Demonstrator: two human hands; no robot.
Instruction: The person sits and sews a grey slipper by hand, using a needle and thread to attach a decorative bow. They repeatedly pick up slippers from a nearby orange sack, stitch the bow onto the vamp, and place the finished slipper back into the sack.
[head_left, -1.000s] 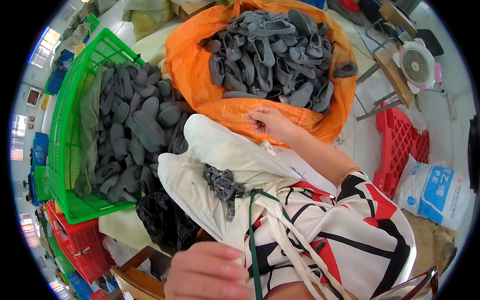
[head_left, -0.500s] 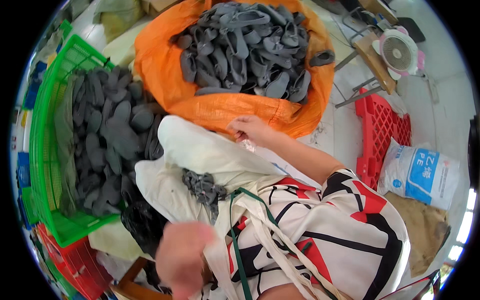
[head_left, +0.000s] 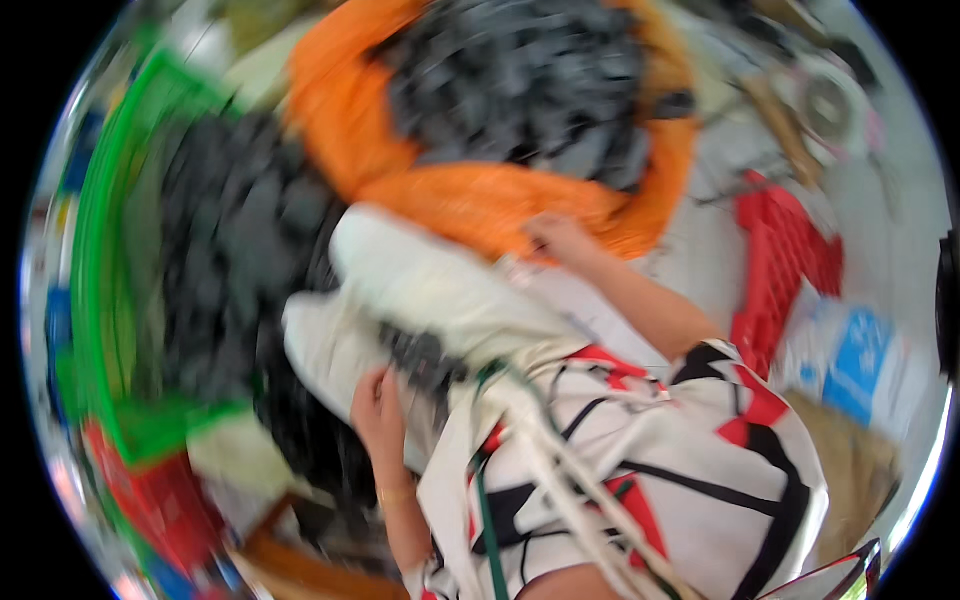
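Note:
My left hand (head_left: 378,412), fingers curled together, is at the lap beside a small heap of grey pieces (head_left: 425,358) on the pale apron (head_left: 445,275). Whatever its fingers hold is too blurred to make out. Over by the front rim of the orange sack (head_left: 480,205), my right hand (head_left: 562,240) has its fingers closed; their tips do not show clearly. Just below it lies something clear and crumpled, like plastic film (head_left: 522,270). Dark grey shoes (head_left: 520,80) fill the sack. More grey shoes (head_left: 240,250) fill the green basket (head_left: 100,300) at my left.
A black plastic bag (head_left: 310,430) sits between basket and lap, with a red crate (head_left: 165,510) and wooden stool (head_left: 290,560) nearer. On the right are a red plastic pallet (head_left: 765,280), a white-and-blue sack (head_left: 850,365) and a pale fan (head_left: 828,105).
My left hand has come forward from the lower edge to the grey pieces in the lap. The whole view has shifted and blurred; my right hand stays near the sack's rim.

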